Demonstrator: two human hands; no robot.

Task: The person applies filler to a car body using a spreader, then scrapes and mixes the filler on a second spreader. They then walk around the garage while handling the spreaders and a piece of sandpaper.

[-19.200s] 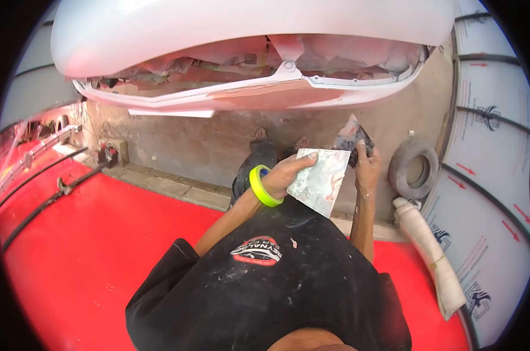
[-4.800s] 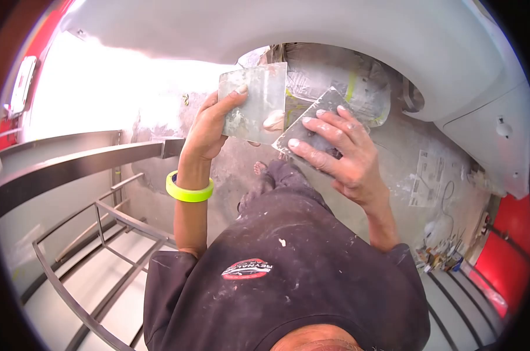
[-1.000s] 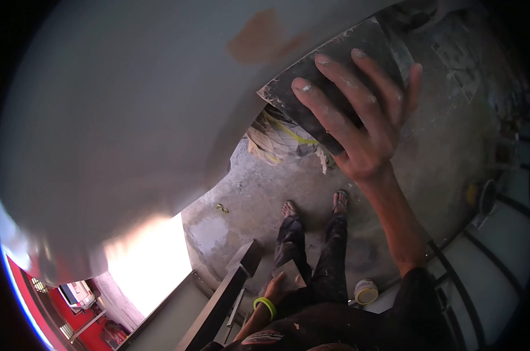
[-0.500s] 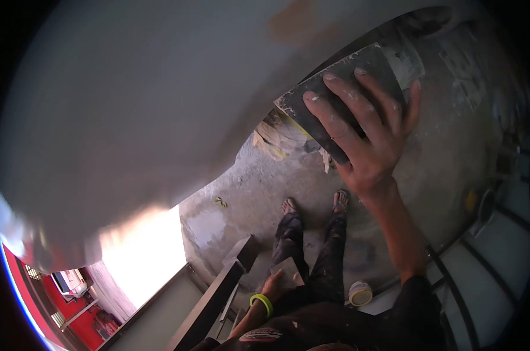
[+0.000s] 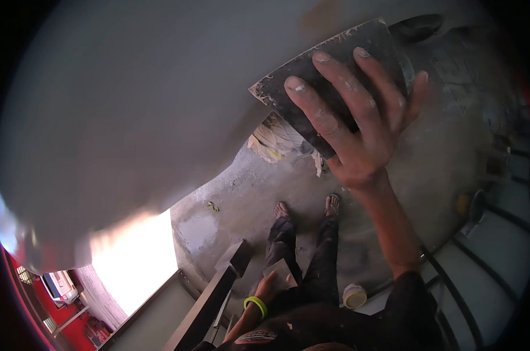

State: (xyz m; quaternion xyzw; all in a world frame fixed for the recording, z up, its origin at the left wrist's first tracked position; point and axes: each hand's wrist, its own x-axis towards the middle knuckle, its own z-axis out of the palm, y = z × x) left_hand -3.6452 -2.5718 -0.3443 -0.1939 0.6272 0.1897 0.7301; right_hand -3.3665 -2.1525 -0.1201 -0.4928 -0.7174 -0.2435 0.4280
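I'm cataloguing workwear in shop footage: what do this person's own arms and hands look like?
Both hands are ungloved: the right hand has whitish flecks on its fingers, and the left hand is too small to judge for marks. A bright yellow-green ring circles the left wrist. The right arm emerges from a dark sleeve, leaving the forearm bare.

A dark spreader [image 5: 330, 96] is held by the right hand [image 5: 364, 140], its edge seen over the grey car body [image 5: 130, 117]. A plate [image 5: 283, 272] is gripped by the left hand [image 5: 268, 286].
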